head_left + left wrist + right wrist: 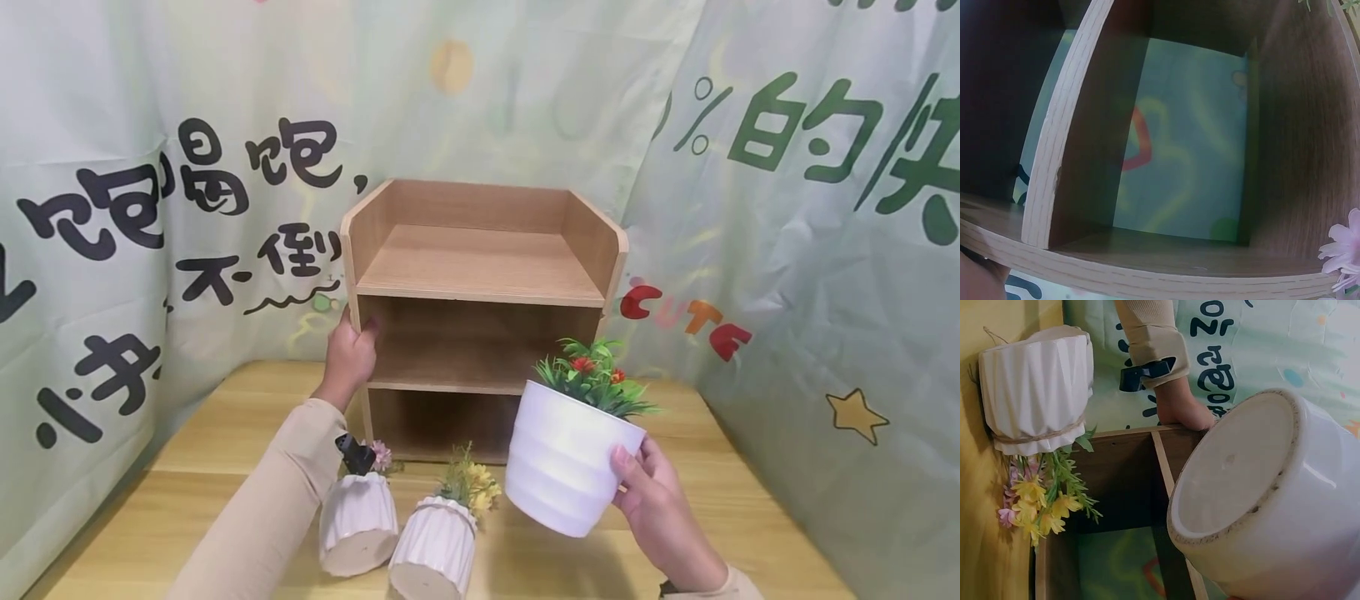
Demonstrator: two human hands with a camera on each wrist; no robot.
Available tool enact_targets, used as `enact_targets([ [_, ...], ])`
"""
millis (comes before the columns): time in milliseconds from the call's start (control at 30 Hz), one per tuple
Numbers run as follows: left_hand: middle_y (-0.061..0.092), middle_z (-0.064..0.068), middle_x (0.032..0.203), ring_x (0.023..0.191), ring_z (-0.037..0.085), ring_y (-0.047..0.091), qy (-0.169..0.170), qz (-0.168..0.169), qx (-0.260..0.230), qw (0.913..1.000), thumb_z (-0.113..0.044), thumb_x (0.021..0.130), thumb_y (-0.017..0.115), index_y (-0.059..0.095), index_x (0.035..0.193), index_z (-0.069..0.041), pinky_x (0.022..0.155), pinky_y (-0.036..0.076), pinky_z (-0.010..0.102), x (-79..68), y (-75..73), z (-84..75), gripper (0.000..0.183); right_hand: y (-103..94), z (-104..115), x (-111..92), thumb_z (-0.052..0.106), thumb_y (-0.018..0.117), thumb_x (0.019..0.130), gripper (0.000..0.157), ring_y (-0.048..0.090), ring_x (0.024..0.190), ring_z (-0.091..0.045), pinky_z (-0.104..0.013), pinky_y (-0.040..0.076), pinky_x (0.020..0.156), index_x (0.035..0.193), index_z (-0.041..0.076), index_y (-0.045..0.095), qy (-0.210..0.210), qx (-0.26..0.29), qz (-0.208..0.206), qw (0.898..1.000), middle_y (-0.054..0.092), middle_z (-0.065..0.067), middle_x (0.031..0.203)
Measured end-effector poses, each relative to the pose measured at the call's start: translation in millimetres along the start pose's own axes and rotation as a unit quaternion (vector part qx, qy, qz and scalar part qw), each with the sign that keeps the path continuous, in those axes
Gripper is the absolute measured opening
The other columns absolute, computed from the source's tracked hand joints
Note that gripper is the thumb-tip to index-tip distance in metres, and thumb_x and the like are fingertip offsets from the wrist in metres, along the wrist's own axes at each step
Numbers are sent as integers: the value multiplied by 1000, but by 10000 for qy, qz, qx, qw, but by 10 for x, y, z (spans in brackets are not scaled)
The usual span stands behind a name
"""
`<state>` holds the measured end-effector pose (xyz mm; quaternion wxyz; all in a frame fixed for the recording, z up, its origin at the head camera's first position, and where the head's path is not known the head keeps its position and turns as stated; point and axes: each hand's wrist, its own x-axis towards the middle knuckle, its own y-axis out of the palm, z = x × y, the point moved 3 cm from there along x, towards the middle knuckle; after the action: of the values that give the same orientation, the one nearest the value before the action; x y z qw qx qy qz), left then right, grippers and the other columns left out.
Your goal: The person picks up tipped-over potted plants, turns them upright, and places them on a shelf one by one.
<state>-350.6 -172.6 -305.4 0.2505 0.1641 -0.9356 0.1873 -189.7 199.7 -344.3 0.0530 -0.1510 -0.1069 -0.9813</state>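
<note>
A white ribbed flowerpot (566, 458) with green leaves and red flowers is held up, tilted, in front of a wooden shelf (480, 262). My right hand (663, 508) grips this pot at its right side, thumb on the near face. In the right wrist view the flowerpot's pale underside (1235, 469) faces the camera; the hand is out of that view. At the shelf's left side panel, my left hand (348, 354) holds the front edge between thumb and fingers, level with the middle compartment. Only a sliver of the left hand (982, 281) shows in the left wrist view.
Two smaller white fluted pots stand before the shelf on the wooden table (750, 517): one with pink flowers (358, 521), one with yellow flowers (435, 546). A printed cloth (487, 108) hangs behind and along both sides.
</note>
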Motion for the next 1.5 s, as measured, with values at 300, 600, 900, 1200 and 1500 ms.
enact_targets([
  [300,54,31,128,120,43,50,162,-41,8,9999,-23,98,49,42,139,0,104,35,51,97,8,-83,48,21,157,121,10,43,101,31,61,97,-18,-36,55,78,128,-2,32,-347,85,89,9993,58,-8,111],
  [600,53,31,130,122,42,49,-86,99,87,9999,-22,100,50,41,140,1,105,35,51,-29,2,27,47,10,167,79,9,43,101,32,61,98,-17,-35,56,78,128,-3,30,-350,-35,18,9994,58,-7,112],
  [900,53,30,130,122,42,49,-49,68,14,10000,-22,99,49,43,138,-1,106,35,50,14,41,-23,45,15,317,156,10,45,100,33,61,98,-17,-34,55,79,128,1,31,-758,5,75,9971,58,-8,114],
  [1200,53,31,130,123,43,48,-46,4,15,10000,-24,99,52,44,136,-1,106,34,51,3,17,-34,44,33,414,194,11,46,99,35,60,99,-18,-33,55,80,130,4,32,-931,86,171,9955,57,-8,117],
  [1500,53,30,131,123,42,49,-4,12,-36,10000,-22,99,49,44,137,0,106,34,50,1,4,3,44,71,510,243,13,49,99,37,60,100,-17,-32,55,80,130,4,32,-1028,74,170,9945,57,-8,117],
])
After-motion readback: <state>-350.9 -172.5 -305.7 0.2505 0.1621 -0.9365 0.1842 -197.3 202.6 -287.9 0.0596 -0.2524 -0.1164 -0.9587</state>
